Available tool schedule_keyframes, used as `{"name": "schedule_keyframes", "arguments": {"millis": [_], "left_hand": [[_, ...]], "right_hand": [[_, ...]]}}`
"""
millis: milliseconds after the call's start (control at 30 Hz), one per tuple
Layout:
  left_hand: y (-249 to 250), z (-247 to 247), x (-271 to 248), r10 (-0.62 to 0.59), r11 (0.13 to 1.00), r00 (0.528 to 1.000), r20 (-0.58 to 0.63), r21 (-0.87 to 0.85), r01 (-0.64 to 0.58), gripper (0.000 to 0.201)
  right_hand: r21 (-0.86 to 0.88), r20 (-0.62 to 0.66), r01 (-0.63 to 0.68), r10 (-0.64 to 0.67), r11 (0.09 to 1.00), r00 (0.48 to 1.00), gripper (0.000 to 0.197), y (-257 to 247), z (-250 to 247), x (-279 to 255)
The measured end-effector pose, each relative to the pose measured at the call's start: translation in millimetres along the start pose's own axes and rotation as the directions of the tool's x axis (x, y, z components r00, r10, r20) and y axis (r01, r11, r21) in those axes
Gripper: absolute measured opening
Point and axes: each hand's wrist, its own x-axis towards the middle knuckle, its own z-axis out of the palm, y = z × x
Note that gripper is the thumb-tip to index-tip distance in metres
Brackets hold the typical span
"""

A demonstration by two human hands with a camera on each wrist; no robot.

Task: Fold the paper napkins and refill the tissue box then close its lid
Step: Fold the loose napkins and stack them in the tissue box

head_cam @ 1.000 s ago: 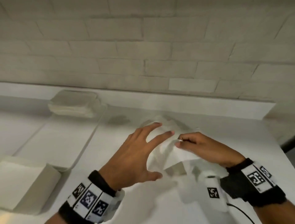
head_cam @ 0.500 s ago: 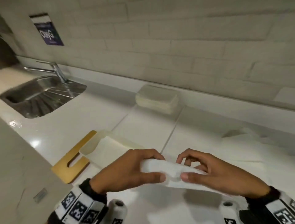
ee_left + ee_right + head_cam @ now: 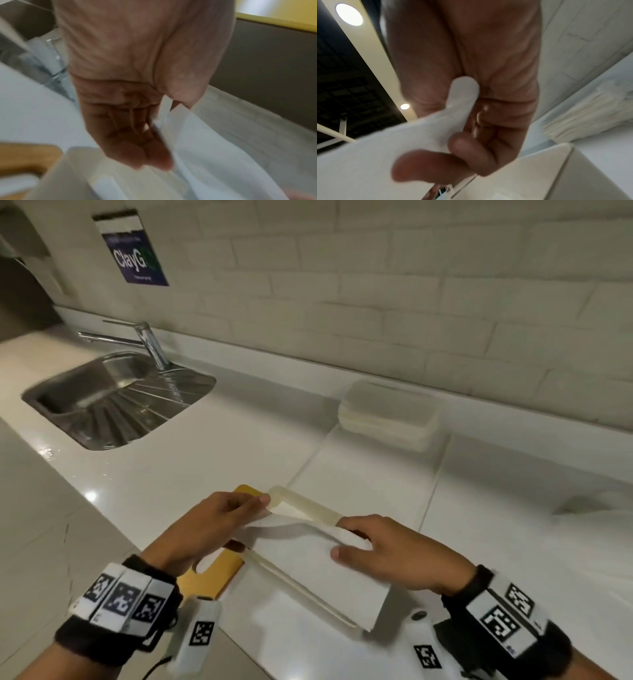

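Observation:
A folded white napkin (image 3: 308, 547) stretches between my two hands just above the open cream tissue box (image 3: 305, 503), which has white napkins inside. My left hand (image 3: 257, 505) pinches the napkin's left end between thumb and fingers (image 3: 150, 142). My right hand (image 3: 342, 537) grips the right end, thumb underneath; in the right wrist view the napkin (image 3: 368, 162) runs out of that hand (image 3: 453, 142). The wooden lid (image 3: 212, 573), with its slot, lies flat on the counter left of the box, partly under my left wrist.
A neat stack of napkins (image 3: 390, 419) sits against the back wall. Loose unfolded napkins (image 3: 599, 508) lie at the right. A steel sink (image 3: 120, 395) with a faucet (image 3: 147, 340) is sunk into the white counter at the far left.
Both hands folded the napkin at the right pile, lifted it and carried it left, and now hold it low over the open box. The view swung left with them.

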Motion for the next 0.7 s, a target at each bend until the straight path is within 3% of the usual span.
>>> {"name": "schedule_keyframes", "arguments": {"millis": [67, 167, 233, 333, 433, 467, 567, 600, 667, 700], "left_hand": [[-5.5, -0.6, 8.0, 0.091, 0.987, 0.992, -0.089, 0.141, -0.078, 0.056], [-11.3, 5.0, 10.9, 0.292, 0.911, 0.95, -0.111, 0.333, -0.242, 0.058], [-15.3, 9.5, 11.7, 0.395, 0.794, 0.914, -0.095, 0.535, -0.288, 0.054], [-23.9, 14.7, 18.0, 0.493, 0.609, 0.869, 0.044, 0.696, -0.38, 0.037], [-28.2, 25.0, 30.1, 0.467, 0.476, 0.861, 0.2, 0.764, -0.436, 0.029], [-28.6, 28.9, 34.6, 0.431, 0.448, 0.871, 0.236, 0.782, -0.434, 0.032], [-29.8, 35.2, 45.5, 0.32, 0.393, 0.894, 0.314, 0.814, -0.427, 0.052], [-29.8, 36.9, 49.0, 0.317, 0.375, 0.886, 0.337, 0.814, -0.444, 0.062], [-27.0, 39.1, 54.4, 0.302, 0.343, 0.867, 0.396, 0.804, -0.487, 0.076], [-25.9, 39.3, 57.4, 0.275, 0.345, 0.865, 0.42, 0.797, -0.496, 0.081]], "right_hand": [[-0.055, -0.036, -0.084, 0.083, 0.995, 0.996, 0.031, 2.6, 1.3, 12.2], [-0.167, -0.052, -0.197, 0.191, 0.966, 0.98, 0.044, 2.3, 4.9, 29.4], [-0.24, -0.052, -0.245, 0.24, 0.939, 0.969, 0.044, 2.3, 10.2, 39.1], [-0.352, -0.098, -0.299, 0.283, 0.887, 0.954, 0.03, 3.0, 20.8, 45.2], [-0.535, -0.154, -0.281, 0.235, 0.797, 0.96, 0.013, 1.2, 32.7, 41.8], [-0.598, -0.174, -0.285, 0.225, 0.749, 0.959, 0.019, -1.2, 39.2, 39.6], [-0.709, -0.195, -0.323, 0.266, 0.627, 0.944, 0.072, -3.2, 57.4, 34.3], [-0.721, -0.229, -0.328, 0.237, 0.611, 0.944, 0.079, -6.3, 60.8, 30.7], [-0.774, -0.178, -0.283, 0.234, 0.566, 0.956, 0.082, -12.7, 63.0, 25.6], [-0.756, -0.154, -0.269, 0.237, 0.597, 0.959, 0.077, -14.2, 63.1, 23.4]]}}
